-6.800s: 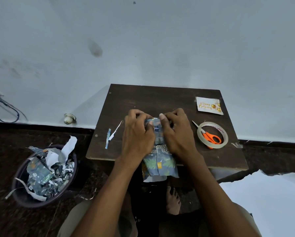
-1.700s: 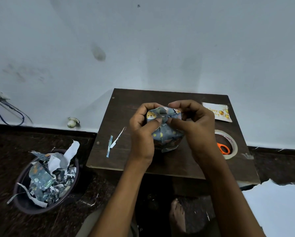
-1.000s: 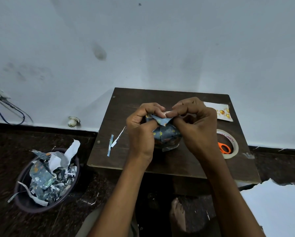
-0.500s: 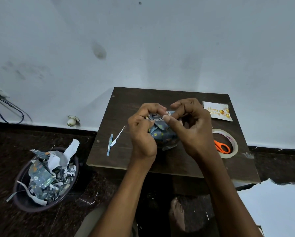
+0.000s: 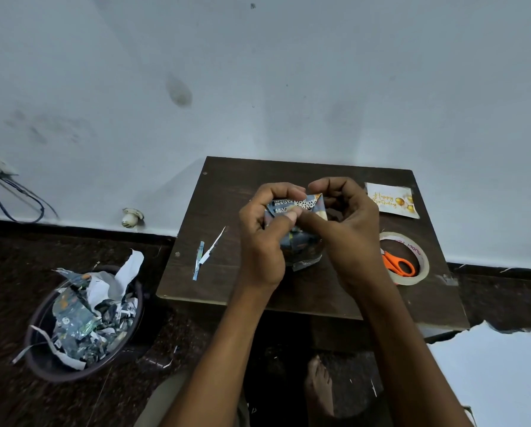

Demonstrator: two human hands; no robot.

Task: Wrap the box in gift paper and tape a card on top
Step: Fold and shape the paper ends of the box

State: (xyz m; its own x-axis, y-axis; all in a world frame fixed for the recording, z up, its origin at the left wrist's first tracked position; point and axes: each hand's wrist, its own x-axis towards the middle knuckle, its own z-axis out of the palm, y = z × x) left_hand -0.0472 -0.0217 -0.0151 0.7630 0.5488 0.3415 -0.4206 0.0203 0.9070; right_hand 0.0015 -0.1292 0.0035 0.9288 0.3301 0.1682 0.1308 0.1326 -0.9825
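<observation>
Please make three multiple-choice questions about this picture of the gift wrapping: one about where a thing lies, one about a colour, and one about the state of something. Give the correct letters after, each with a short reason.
1. Where does the birthday card lie?
A. In the waste basket
B. On the far right part of the table
C. On top of the wrapped box

2. What colour are the handles of the scissors?
A. Orange
B. Green
C. Black

3. What is the state of the wrapped box?
A. It lies alone on the floor
B. It is bare, with no paper on it
C. Both hands grip it above the table

Answers:
1. B: the card lies flat near the table's far right corner, apart from the box.
2. A: the orange handles show inside the tape roll.
3. C: the left hand and the right hand pinch the patterned paper at the box's top end.
</observation>
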